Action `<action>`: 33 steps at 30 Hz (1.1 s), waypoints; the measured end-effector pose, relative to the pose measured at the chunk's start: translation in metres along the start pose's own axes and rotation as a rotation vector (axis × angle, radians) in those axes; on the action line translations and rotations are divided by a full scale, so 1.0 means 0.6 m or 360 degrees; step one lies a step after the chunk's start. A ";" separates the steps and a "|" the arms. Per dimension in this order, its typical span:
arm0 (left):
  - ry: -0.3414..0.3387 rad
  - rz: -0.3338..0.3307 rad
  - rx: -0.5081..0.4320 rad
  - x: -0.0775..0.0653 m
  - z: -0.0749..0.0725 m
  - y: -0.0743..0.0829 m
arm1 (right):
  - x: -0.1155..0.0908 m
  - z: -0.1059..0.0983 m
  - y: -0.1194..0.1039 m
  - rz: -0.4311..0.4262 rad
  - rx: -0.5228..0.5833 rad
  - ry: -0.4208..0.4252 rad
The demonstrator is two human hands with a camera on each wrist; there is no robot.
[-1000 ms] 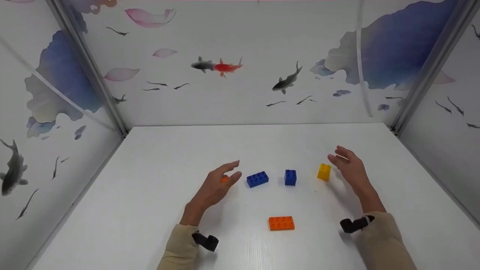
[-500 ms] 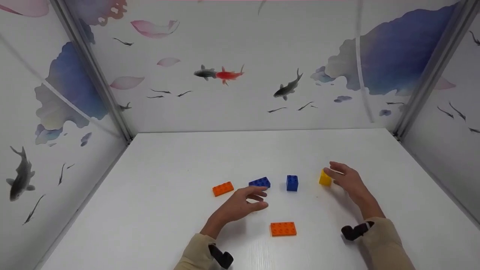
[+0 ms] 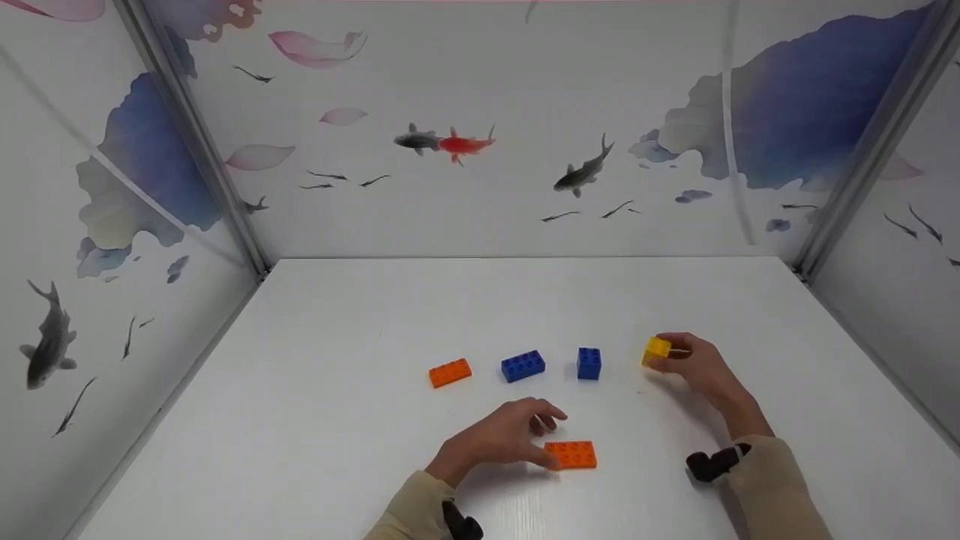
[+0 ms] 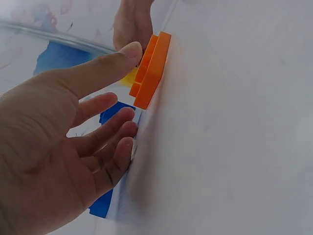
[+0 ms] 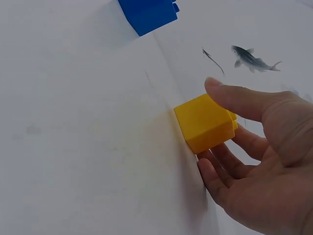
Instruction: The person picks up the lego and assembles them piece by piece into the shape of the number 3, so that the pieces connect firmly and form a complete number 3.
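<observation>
One second on, has the yellow brick [image 3: 658, 347] pinched between thumb and fingers of the right hand [image 3: 703, 367], after merely hovering beside it. Has moved the left hand [image 3: 501, 436] from the far orange brick [image 3: 450, 373] to the near orange brick [image 3: 579, 454] on the surface [image 3: 300, 465], with thumb at its edge, fingers loosely parted, contact uncertain. Suggests one grasp secured, another yet to form.

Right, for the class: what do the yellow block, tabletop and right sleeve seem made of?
Yellow block: probably hard plastic, smooth and satin-looking; its crisp, studded, moulded shape suggests it.
Tabletop: perhaps laminate or painted board, smooth and white with slight gloss; it catches pale glare.
Right sleeve: likely cloth, matte beige; it sits soft and loose, fibre unclear.
</observation>
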State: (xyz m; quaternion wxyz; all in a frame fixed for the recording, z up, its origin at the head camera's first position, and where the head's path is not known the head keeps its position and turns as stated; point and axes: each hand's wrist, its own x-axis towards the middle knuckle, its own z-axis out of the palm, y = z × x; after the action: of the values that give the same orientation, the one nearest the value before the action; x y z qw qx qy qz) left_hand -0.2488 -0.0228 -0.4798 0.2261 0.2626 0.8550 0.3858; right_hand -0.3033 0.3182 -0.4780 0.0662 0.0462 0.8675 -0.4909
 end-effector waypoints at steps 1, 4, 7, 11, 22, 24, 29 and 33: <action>-0.0001 -0.0009 0.0019 0.001 0.002 0.002 | -0.001 0.000 0.000 -0.0002 0.0011 0.0010; 0.0008 -0.0026 0.0032 0.002 0.006 0.006 | -0.004 -0.002 -0.002 -0.0001 0.0034 0.0040; 0.0015 -0.0037 0.0005 0.002 0.007 0.007 | -0.007 -0.002 -0.010 0.0020 0.0023 0.0055; 0.0034 -0.0031 -0.0003 0.003 0.006 0.007 | -0.012 -0.001 -0.032 0.0021 0.0002 0.0078; 0.0106 -0.0066 -0.0059 0.003 0.003 -0.001 | -0.052 0.009 -0.099 -0.0215 -0.0104 0.0098; 0.0110 -0.0058 -0.0058 0.004 0.004 -0.003 | -0.062 0.015 -0.108 -0.0246 -0.0126 0.0101; 0.0113 -0.0092 -0.0082 0.003 0.000 -0.002 | -0.092 0.032 -0.129 -0.0312 -0.0180 0.0088; 0.0110 -0.0111 -0.0086 0.002 -0.002 -0.002 | -0.117 0.050 -0.139 -0.0379 -0.0218 0.0055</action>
State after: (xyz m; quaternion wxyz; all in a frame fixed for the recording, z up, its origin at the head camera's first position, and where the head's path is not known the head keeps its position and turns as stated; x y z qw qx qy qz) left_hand -0.2506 -0.0232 -0.4801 0.2166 0.2130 0.8602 0.4096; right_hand -0.2441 0.2489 -0.4116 -0.0044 -0.0533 0.8993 -0.4341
